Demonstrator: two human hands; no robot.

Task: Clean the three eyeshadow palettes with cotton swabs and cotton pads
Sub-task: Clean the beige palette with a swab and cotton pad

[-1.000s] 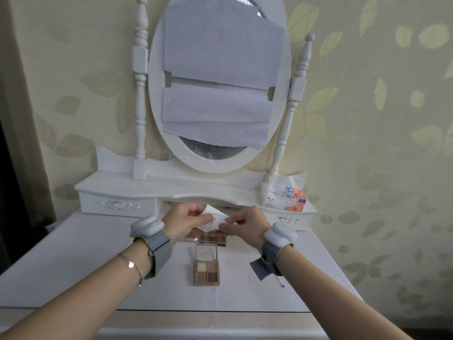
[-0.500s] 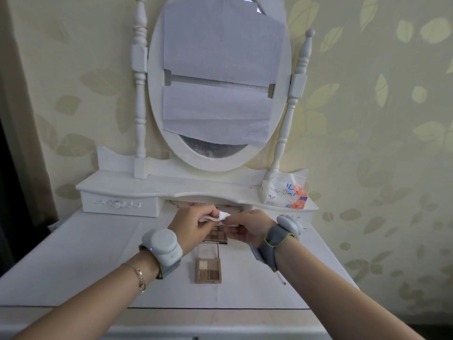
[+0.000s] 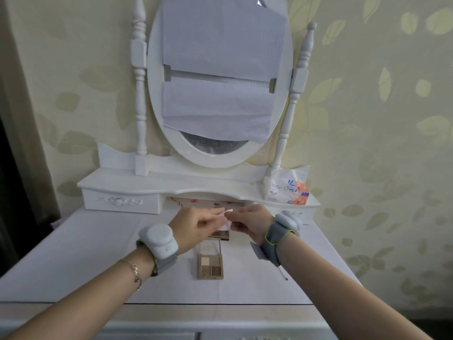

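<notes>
We hold a white cotton pad (image 3: 226, 220) between both hands above the tabletop (image 3: 98, 241): our left hand (image 3: 196, 225) pinches one edge with curled fingers, and our right hand (image 3: 252, 223) pinches the other, so the pad hangs folded or creased between them, well clear of any palette. It hovers over the far eyeshadow palette (image 3: 220, 234), of which only a strip shows below our fingers. The near eyeshadow palette (image 3: 210, 263) lies open closer to us, its long axis running away from us, clear lid at the far end and four brown pans at the near end. We cannot find a third palette here; it may be hidden behind our hands. A cotton swab (image 3: 283, 272) lies on the tabletop just under our right forearm, angled toward the near right. We judge the cleaning to be at an early stage, since no pad touches a palette yet and we see no sign of wiping.
</notes>
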